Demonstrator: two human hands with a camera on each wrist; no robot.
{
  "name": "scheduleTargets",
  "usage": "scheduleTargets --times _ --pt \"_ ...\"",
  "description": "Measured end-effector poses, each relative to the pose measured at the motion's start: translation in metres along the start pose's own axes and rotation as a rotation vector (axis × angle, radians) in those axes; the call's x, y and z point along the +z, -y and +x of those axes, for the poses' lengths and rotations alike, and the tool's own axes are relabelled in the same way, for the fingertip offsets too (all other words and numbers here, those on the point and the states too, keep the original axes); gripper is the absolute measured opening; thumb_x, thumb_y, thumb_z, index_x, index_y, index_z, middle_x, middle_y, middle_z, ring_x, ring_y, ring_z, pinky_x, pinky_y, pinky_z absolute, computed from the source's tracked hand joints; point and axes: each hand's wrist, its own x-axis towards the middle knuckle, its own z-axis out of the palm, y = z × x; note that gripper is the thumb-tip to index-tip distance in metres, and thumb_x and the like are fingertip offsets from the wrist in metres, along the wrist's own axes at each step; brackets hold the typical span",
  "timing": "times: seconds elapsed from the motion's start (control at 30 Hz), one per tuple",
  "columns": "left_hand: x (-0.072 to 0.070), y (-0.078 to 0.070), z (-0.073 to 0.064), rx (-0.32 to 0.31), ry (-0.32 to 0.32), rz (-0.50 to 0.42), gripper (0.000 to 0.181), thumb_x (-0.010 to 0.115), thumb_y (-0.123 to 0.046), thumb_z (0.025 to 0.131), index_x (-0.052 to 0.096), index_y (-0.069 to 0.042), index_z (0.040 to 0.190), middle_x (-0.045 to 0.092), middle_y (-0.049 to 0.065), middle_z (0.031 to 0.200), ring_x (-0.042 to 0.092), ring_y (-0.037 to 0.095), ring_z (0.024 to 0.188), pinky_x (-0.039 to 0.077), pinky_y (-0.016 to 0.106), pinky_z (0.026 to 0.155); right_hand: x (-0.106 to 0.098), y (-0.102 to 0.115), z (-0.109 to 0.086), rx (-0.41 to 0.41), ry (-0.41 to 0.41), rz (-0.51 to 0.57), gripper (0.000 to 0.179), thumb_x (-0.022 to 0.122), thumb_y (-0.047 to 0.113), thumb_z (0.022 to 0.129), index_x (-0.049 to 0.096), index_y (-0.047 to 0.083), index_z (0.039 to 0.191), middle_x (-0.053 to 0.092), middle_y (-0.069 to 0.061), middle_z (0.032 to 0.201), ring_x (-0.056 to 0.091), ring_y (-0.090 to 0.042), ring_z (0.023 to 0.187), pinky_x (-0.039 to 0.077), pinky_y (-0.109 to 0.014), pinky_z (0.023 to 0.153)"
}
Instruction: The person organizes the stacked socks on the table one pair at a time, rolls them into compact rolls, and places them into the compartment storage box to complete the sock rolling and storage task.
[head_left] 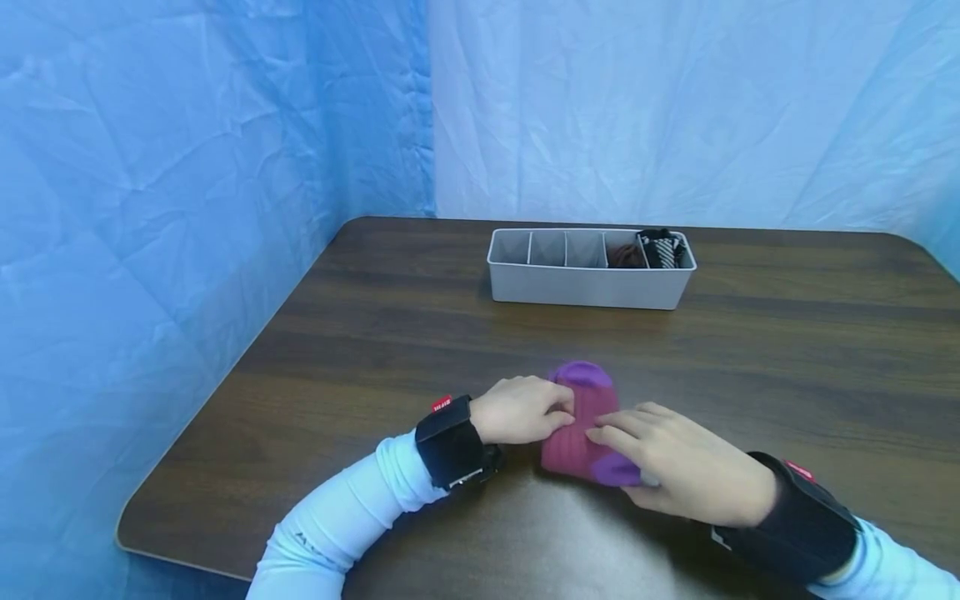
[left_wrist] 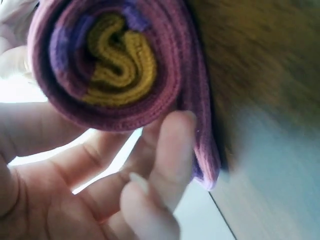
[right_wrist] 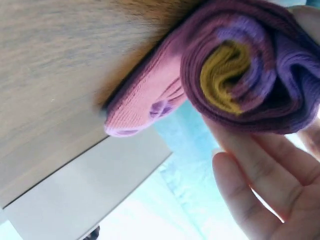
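Observation:
Pink socks (head_left: 579,446) with purple patches lie on the table, partly rolled up, with a flat end stretching away from me. Mustard-yellow fabric shows at the core of the roll (left_wrist: 137,92) in the left wrist view. My left hand (head_left: 525,410) holds the roll from the left side, its fingers bent around it. From the right, my right hand (head_left: 675,462) grips the other end, fingers over the top. Part of the roll is hidden behind the right hand in the head view.
Beyond the socks stands a long grey divided box (head_left: 585,287) near the table's far edge. Its two right compartments hold a brown bundle (head_left: 626,256) and a black-and-white patterned bundle (head_left: 663,250). Blue sheeting (head_left: 225,150) hangs behind and to the left of the dark wooden table (head_left: 375,308).

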Motion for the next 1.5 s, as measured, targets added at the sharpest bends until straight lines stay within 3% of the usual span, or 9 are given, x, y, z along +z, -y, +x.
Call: scheduleTargets --times 0.1,0.23,0.43,0.57,0.67,0.87,1.1,1.27,1.5 --pt "0.0 -0.003 -0.002 0.038 -0.068 0.022 0.006 0.052 -0.021 0.084 0.055 -0.017 0.08 0.049 -0.007 0.066 0.044 0.005 0.058 0.035 0.016 0.049 -0.002 0.0 0.001 -0.022 -0.006 -0.006 0.048 0.074 0.025 0.057 0.056 0.011 0.1 0.061 -0.002 0.099 0.056 -0.014 0.088 0.045 -0.032 0.075" --pt "-0.003 -0.011 -0.011 0.164 -0.144 0.123 0.009 0.057 -0.024 0.081 0.058 -0.018 0.088 0.055 -0.007 0.08 0.048 0.004 0.069 0.038 0.013 0.056 -0.002 0.001 0.002 -0.018 -0.003 0.015 0.042 0.073 0.025 0.059 0.057 0.014 0.096 0.06 0.002 0.094 0.055 -0.011 0.084 0.046 -0.032 0.074" --pt "0.0 -0.026 -0.025 0.275 -0.179 0.451 0.045 0.07 -0.039 0.066 0.054 -0.017 0.103 0.056 -0.005 0.092 0.052 0.006 0.081 0.044 0.018 0.064 -0.001 -0.004 0.002 -0.021 -0.024 0.049 0.04 0.072 0.024 0.061 0.056 0.013 0.096 0.058 0.006 0.09 0.052 -0.006 0.08 0.045 -0.029 0.072" --pt "0.012 -0.028 -0.022 0.277 -0.272 0.609 0.044 0.071 -0.033 0.063 0.054 -0.016 0.099 0.056 -0.004 0.087 0.053 0.008 0.076 0.044 0.019 0.059 0.0 -0.007 0.001 0.005 -0.017 0.075 0.04 0.069 0.022 0.063 0.054 0.012 0.098 0.058 0.008 0.089 0.052 -0.003 0.08 0.043 -0.029 0.075" --pt "0.013 -0.026 -0.018 0.257 -0.268 0.548 0.041 0.069 -0.031 0.064 0.056 -0.015 0.1 0.058 -0.004 0.088 0.054 0.008 0.077 0.044 0.018 0.061 0.001 -0.008 0.0 0.028 0.0 0.077 0.043 0.068 0.024 0.065 0.054 0.009 0.102 0.06 0.005 0.094 0.054 -0.006 0.085 0.043 -0.031 0.077" --pt "0.004 -0.016 -0.012 0.226 -0.126 0.264 0.042 0.067 -0.035 0.067 0.058 -0.016 0.104 0.062 -0.007 0.09 0.052 0.003 0.072 0.04 0.013 0.059 0.001 -0.009 -0.001 0.087 0.01 0.06 0.05 0.067 0.038 0.068 0.055 0.01 0.107 0.061 0.004 0.099 0.055 -0.008 0.092 0.044 -0.032 0.078" --pt "-0.004 -0.007 -0.006 0.225 0.014 0.063 0.037 0.064 -0.031 0.071 0.059 -0.017 0.105 0.059 -0.011 0.079 0.047 0.001 0.063 0.037 0.011 0.052 0.001 -0.008 0.0 0.11 0.007 0.064 0.057 0.07 0.041 0.062 0.053 0.012 0.108 0.053 0.004 0.101 0.05 -0.007 0.088 0.046 -0.028 0.074" --pt "-0.006 -0.003 -0.004 0.219 0.079 -0.039 0.034 0.064 -0.028 0.073 0.06 -0.015 0.104 0.058 -0.01 0.076 0.048 0.001 0.063 0.039 0.013 0.051 0.001 -0.006 0.001 0.089 -0.067 0.089 0.054 0.073 0.039 0.059 0.053 0.014 0.102 0.049 0.007 0.094 0.046 -0.005 0.082 0.047 -0.024 0.07" --pt "-0.006 0.001 -0.003 0.209 0.099 -0.103 0.032 0.063 -0.026 0.074 0.06 -0.013 0.103 0.058 -0.008 0.073 0.048 0.001 0.06 0.039 0.014 0.05 -0.002 -0.004 0.003 0.066 -0.149 0.101 0.046 0.076 0.032 0.057 0.052 0.015 0.093 0.048 0.007 0.086 0.045 -0.003 0.074 0.046 -0.02 0.065"
